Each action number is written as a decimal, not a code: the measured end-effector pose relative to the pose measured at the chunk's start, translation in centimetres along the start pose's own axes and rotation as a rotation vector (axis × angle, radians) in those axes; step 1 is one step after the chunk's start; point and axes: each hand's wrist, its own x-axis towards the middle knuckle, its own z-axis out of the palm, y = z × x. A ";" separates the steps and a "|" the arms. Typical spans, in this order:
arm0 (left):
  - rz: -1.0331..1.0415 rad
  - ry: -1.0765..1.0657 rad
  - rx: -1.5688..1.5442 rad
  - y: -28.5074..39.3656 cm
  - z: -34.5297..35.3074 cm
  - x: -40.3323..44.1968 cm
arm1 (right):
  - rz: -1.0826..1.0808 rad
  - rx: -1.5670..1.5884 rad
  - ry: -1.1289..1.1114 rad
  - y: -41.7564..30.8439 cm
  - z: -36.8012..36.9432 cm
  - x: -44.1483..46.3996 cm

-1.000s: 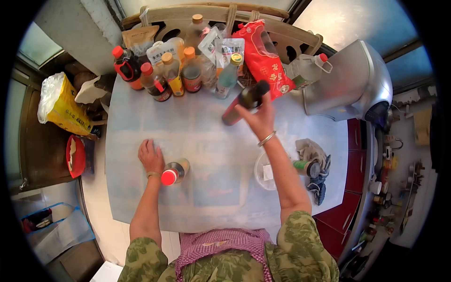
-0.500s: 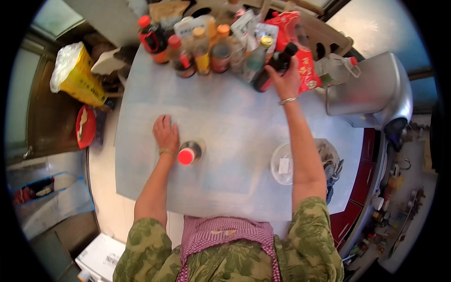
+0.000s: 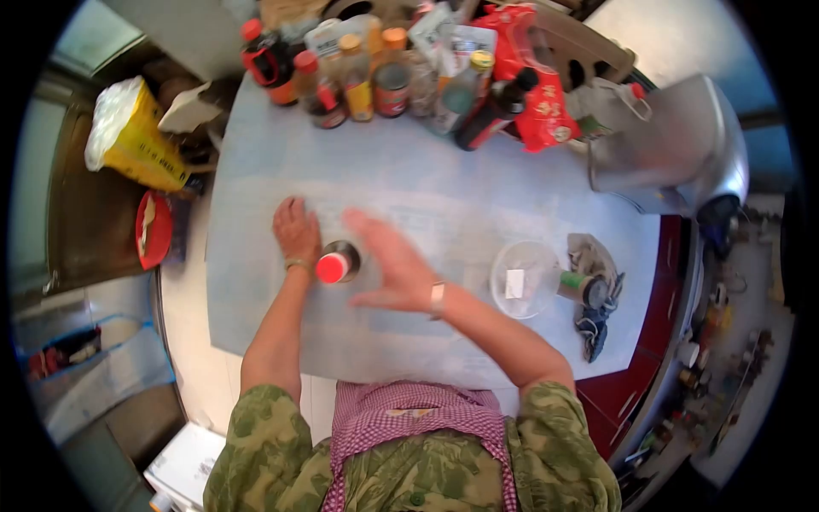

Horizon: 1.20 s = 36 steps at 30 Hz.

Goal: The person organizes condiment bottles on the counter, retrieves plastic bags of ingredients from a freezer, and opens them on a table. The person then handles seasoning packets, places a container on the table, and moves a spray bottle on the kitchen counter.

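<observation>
A dark bottle with a red cap (image 3: 331, 267) stands on the table near its middle. Just left of it, my left hand (image 3: 296, 230) lies flat on the tabletop with nothing in it. On the bottle's other side my right hand (image 3: 397, 266) hovers, smeared by motion, its thumb spread from the fingers and nothing in the grasp. It is apart from the bottle. Toward the back, a dark bottle with a black cap (image 3: 495, 113) stands at the right end of a row of bottles.
Several sauce bottles (image 3: 391, 85) and a red packet (image 3: 546, 102) line the back of the table (image 3: 409, 183). To the right are a clear round lid or bowl (image 3: 533, 294), a green can (image 3: 580, 288), a dark cloth (image 3: 593, 328) and a silver appliance (image 3: 661, 145).
My right hand has let go of the black-capped bottle at the back and swung down-left toward the red-capped bottle. My left hand stays on the table. The view has shifted slightly.
</observation>
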 end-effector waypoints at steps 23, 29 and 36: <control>0.015 0.011 -0.029 2.0 -1.2 -0.3 | 0.618 -0.513 0.987 20.0 -31.1 -9.9; 0.033 0.024 -0.005 2.0 -0.9 -0.2 | 0.652 -0.592 0.965 25.1 -31.3 -8.7; 0.042 0.024 -0.006 1.6 -0.6 -0.2 | 0.818 -0.533 0.697 22.4 -34.2 -12.6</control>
